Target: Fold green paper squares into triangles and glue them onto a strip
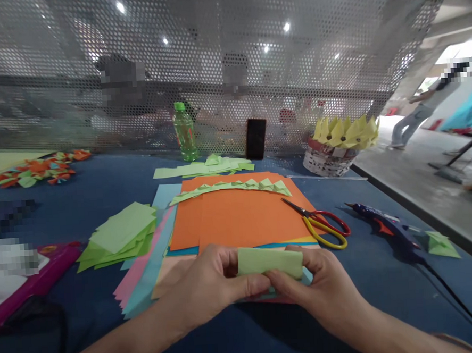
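Observation:
Both my hands hold a small folded light-green paper (270,262) just above the near edge of a stack of coloured sheets. My left hand (213,284) pinches its left end with thumb and fingers. My right hand (320,286) grips its right end and underside. The top sheet of the stack is orange paper (242,216), and a curved chain of folded green paper triangles (231,187) lies across its far part.
Red and yellow scissors (322,224) and a blue glue gun (386,226) with its cable lie to the right. A pile of green squares (117,234) sits left. Farther back stand a green bottle (184,131), a black phone (256,138) and a basket with yellow paper (336,149).

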The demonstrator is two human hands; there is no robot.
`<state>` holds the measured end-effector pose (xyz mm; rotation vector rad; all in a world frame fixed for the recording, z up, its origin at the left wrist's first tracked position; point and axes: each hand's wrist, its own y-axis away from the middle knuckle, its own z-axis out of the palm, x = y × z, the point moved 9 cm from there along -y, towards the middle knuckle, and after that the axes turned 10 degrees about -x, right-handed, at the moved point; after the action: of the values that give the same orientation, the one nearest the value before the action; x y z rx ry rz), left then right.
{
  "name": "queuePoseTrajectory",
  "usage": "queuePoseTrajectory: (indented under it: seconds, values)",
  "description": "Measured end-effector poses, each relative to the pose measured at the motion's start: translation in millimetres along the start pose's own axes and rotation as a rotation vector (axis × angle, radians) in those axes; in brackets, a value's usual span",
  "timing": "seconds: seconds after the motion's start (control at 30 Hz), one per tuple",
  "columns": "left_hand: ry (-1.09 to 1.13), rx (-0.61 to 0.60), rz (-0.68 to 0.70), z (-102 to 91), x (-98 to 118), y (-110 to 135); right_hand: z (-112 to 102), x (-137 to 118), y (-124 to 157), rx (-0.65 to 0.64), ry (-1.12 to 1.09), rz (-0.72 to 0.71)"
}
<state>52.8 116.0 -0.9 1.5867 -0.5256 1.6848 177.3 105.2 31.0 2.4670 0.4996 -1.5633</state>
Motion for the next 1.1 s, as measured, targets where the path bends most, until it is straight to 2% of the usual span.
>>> queuePoseTrajectory:
  seconds: [0.3, 0.5, 0.6, 0.8, 1.0, 1.1]
  values:
    - [-0.061, 0.066, -0.047, -1.9, 2.4, 5.2, 0.5, -4.8, 1.2, -0.017, 0.041, -0.041]
    - [-0.26, 0.159, -0.149, -7.6, 5.5, 12.7, 0.6, -9.0, 1.0, -0.04, 0.123, -0.093]
    - [-0.295, 0.163, -0.137, -9.3, 7.5, 12.1, -1.3, -6.0, 0.8, -0.041, 0.183, -0.081]
    - [-0.227, 0.163, -0.117, -14.0, 2.4, 7.8, -2.6, 2.7, -1.0, -0.063, 0.188, -0.021]
    - [-0.329, 0.202, -0.152, -21.3, -2.0, 10.8, 1.4, 3.0, -1.3, -0.1, 0.132, -0.019]
    - [-0.326, 0.226, -0.113, -26.4, 1.4, 11.9, -3.5, 4.2, -1.2, -0.053, 0.197, -0.004]
